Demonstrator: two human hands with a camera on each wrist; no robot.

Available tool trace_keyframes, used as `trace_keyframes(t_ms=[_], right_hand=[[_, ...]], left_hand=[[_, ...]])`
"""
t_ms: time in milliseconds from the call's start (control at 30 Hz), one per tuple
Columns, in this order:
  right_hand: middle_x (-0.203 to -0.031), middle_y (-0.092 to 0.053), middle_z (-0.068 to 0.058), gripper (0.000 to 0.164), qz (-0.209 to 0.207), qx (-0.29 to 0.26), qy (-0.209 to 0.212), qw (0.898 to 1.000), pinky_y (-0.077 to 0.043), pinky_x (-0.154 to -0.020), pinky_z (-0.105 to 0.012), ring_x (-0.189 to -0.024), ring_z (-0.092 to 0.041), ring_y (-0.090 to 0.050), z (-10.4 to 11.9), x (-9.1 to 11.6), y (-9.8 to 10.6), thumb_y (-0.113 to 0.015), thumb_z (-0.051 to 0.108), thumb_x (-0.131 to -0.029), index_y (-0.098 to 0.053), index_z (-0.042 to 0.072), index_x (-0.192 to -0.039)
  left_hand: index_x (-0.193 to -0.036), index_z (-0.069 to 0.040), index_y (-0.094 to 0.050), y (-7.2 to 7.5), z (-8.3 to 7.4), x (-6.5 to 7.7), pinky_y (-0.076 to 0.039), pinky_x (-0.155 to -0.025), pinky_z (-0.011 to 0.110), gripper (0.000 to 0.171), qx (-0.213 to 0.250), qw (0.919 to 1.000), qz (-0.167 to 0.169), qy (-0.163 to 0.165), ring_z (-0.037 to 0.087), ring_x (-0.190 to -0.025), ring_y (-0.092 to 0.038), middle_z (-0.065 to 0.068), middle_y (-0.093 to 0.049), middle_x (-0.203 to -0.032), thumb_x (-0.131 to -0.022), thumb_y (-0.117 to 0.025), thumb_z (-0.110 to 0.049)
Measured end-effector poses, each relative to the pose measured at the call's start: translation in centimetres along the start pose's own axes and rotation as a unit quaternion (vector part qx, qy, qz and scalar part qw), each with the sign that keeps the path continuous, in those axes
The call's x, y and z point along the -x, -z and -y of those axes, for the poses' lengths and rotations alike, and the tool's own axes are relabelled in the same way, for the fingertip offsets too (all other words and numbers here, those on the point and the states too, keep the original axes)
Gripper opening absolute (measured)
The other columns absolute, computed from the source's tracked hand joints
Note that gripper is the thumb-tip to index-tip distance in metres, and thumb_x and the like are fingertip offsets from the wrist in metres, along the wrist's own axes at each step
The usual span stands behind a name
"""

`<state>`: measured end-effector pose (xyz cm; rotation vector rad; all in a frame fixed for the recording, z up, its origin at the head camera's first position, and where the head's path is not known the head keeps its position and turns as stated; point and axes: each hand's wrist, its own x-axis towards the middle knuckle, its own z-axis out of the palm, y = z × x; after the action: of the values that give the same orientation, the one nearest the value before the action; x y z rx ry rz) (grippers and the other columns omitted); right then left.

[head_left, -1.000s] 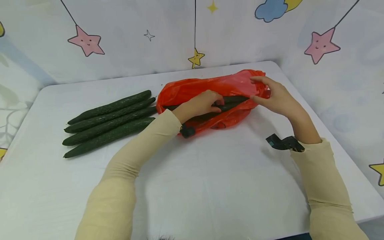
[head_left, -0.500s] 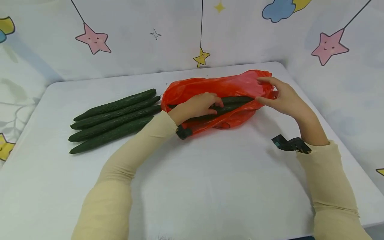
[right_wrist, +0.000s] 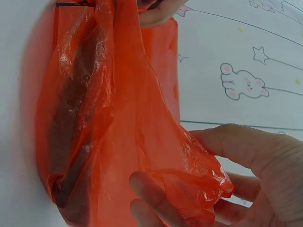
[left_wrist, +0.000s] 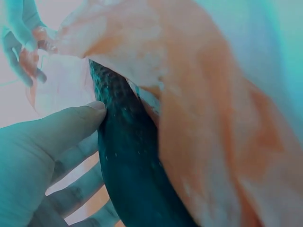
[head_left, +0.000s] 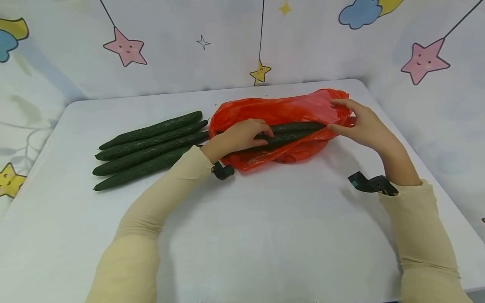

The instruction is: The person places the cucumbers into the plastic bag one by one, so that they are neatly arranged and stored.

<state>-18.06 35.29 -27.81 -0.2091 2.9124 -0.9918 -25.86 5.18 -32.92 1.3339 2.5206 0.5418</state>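
A red plastic bag (head_left: 261,107) lies on its side with its opening toward the person. Inside are dark green cucumbers (head_left: 297,126), partly covered by the film. My left hand (head_left: 242,134) reaches into the opening and holds a cucumber (left_wrist: 128,151), thumb on one side and fingers on the other. At the bag's right end my right hand (head_left: 365,126) grips the thin plastic; in the right wrist view some fingers show through the red film (right_wrist: 147,156). To the left, several loose cucumbers (head_left: 151,131) lie side by side, their right ends close to the bag.
All of this lies on a white table (head_left: 265,219), whose back edge meets a wall covering (head_left: 227,54) printed with stars and clouds. Small black cameras are strapped at the left wrist (head_left: 222,171) and right wrist (head_left: 373,184).
My left hand has slid a little left along the cucumbers in the bag. My right hand keeps its place at the bag's right end. The head view has shifted slightly.
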Motion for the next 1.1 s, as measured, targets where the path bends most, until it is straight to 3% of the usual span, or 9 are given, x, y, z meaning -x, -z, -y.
trace_keyframes(t_ms=[167,233,400,433,533,867,1100], right_hand=[[-0.151,-0.033,-0.024,0.065,0.000,0.000,0.003,1.000,-0.046,-0.092,-0.062,-0.127,-0.046,-0.037,-0.1,-0.1,-0.2,-0.065,0.019,-0.093,-0.036,0.007,-0.149],[-0.151,-0.033,-0.024,0.065,0.000,-0.003,0.001,1.000,-0.050,-0.090,-0.052,-0.127,-0.045,-0.037,-0.2,-0.1,-0.2,-0.065,0.021,-0.093,-0.036,0.008,-0.149],[-0.152,-0.032,-0.023,0.064,0.002,0.000,-0.005,1.000,-0.051,-0.088,-0.048,-0.127,-0.045,-0.036,-0.2,-0.3,-0.4,-0.065,0.022,-0.093,-0.036,0.009,-0.149],[-0.152,-0.031,-0.024,0.065,0.004,0.001,-0.006,1.000,-0.048,-0.090,-0.057,-0.129,-0.045,-0.035,-0.1,-0.3,-0.4,-0.065,0.022,-0.093,-0.036,0.009,-0.150],[-0.153,-0.030,-0.024,0.065,0.008,-0.004,-0.007,1.000,-0.042,-0.093,-0.067,-0.132,-0.046,-0.031,-0.1,-0.4,-0.6,-0.064,0.021,-0.094,-0.035,0.008,-0.150],[-0.152,-0.030,-0.025,0.064,0.010,-0.005,-0.004,1.000,-0.041,-0.093,-0.068,-0.133,-0.045,-0.031,-0.1,-0.4,-0.9,-0.064,0.020,-0.094,-0.035,0.007,-0.150],[-0.151,-0.031,-0.026,0.064,0.009,-0.002,0.001,1.000,-0.041,-0.093,-0.068,-0.133,-0.046,-0.030,-0.2,-0.4,-0.8,-0.064,0.020,-0.093,-0.035,0.006,-0.149]], left_hand=[[-0.121,-0.011,-0.066,0.0,0.7,1.3,-0.045,-0.101,0.030,0.028,0.003,0.9998,-0.020,0.007,0.016,-0.115,-0.055,0.003,-0.063,-0.120,-0.094,-0.066,-0.019],[-0.120,-0.011,-0.067,0.1,0.9,2.0,-0.046,-0.100,0.030,0.027,0.003,0.9995,-0.029,0.010,0.016,-0.114,-0.056,0.002,-0.063,-0.119,-0.094,-0.066,-0.019],[-0.118,-0.010,-0.068,0.3,1.5,3.6,-0.048,-0.096,0.031,0.026,0.008,0.9986,-0.052,0.012,0.017,-0.110,-0.058,0.003,-0.065,-0.117,-0.094,-0.066,-0.018],[-0.118,-0.010,-0.068,0.2,1.7,3.9,-0.048,-0.095,0.031,0.026,0.008,0.9982,-0.058,0.012,0.017,-0.108,-0.058,0.003,-0.065,-0.116,-0.094,-0.066,-0.018],[-0.118,-0.009,-0.068,0.2,2.1,5.1,-0.050,-0.090,0.030,0.025,0.016,0.9968,-0.077,0.014,0.016,-0.103,-0.060,0.003,-0.066,-0.113,-0.095,-0.065,-0.018],[-0.118,-0.004,-0.067,1.6,3.7,8.8,-0.051,-0.084,0.036,0.025,0.032,0.9869,-0.156,0.027,0.022,-0.097,-0.062,0.008,-0.068,-0.109,-0.095,-0.064,-0.015],[-0.117,-0.005,-0.068,2.5,4.9,11.0,-0.050,-0.083,0.038,0.025,0.024,0.9808,-0.187,0.049,0.024,-0.095,-0.058,0.009,-0.065,-0.107,-0.095,-0.064,-0.015]])
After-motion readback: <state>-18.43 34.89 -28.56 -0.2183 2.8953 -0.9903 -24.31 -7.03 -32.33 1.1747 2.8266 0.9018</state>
